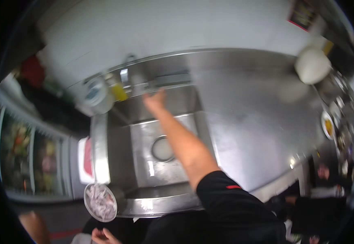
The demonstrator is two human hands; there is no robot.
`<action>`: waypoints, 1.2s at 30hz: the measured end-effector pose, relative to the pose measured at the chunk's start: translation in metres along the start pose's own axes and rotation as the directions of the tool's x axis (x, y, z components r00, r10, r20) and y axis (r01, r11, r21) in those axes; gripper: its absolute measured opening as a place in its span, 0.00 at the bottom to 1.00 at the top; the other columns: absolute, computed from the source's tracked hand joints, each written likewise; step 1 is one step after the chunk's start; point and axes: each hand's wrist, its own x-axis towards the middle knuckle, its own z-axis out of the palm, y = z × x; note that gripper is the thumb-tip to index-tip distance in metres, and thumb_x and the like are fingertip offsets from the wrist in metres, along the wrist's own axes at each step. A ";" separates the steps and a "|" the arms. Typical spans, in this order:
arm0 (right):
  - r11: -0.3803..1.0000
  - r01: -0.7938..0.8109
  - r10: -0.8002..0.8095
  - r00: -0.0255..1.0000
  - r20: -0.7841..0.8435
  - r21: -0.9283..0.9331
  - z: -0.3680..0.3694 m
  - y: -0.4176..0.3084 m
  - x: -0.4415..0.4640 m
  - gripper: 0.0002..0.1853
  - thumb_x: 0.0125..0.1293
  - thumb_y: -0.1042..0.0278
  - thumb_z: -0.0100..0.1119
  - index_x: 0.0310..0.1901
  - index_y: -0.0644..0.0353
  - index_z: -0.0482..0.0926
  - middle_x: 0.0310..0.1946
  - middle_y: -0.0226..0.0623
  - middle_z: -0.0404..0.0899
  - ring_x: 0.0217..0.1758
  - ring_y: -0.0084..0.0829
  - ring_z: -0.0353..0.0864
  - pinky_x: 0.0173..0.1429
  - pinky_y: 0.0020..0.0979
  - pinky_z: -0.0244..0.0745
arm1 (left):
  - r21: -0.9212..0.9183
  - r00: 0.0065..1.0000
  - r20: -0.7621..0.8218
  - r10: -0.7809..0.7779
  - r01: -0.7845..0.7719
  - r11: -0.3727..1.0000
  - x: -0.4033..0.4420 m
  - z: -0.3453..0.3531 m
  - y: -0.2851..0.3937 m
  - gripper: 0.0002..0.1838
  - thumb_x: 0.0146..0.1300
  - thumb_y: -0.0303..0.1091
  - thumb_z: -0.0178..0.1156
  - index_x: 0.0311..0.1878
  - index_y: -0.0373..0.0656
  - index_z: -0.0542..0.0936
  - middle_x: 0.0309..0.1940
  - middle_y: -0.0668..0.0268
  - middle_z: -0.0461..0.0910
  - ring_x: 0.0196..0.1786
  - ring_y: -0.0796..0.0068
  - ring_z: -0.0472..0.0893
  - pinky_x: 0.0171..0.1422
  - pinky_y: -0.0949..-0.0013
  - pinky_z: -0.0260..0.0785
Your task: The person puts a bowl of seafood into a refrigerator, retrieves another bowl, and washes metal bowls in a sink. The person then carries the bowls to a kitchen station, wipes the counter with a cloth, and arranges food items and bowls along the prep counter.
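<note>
Down low at 7 o'clock is the left hand [103,236], partly cut off by the edge, so I can't tell if its fingers are closed on anything. Just above it, between 7 and 8 o'clock, a round bowl [116,200] full of pale strips [100,202] sits at the near corner of the big metal sink [152,179]. A red and white tray [86,158] lies by the sink's side at 8 o'clock. From 5 o'clock, the right arm in a black sleeve [219,195] stretches over the sink, past the round drain [160,149] in its floor. The right hand [155,101] is over the sink's far edge, up a bit and toward 11 o'clock. It is blurry, so I can't tell if its fingers are apart or together, or if they touch what looks like a shiny tap [124,75] beside it. Near 10 o'clock are a white tub [98,99] and a yellow bottle [119,92]. A wide metal counter [254,118] runs off to 3 o'clock, with a white wall [152,28] behind at 12.
</note>
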 end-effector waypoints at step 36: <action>0.632 -0.357 0.125 0.923 0.364 0.688 0.069 0.057 0.015 0.13 0.73 0.65 0.49 0.51 0.65 0.74 0.39 0.41 0.81 0.38 0.36 0.82 0.41 0.31 0.80 | -0.629 0.589 0.692 0.417 0.209 0.749 0.106 0.331 0.183 0.29 0.72 0.56 0.46 0.60 0.40 0.75 0.57 0.51 0.78 0.62 0.58 0.75 0.66 0.62 0.64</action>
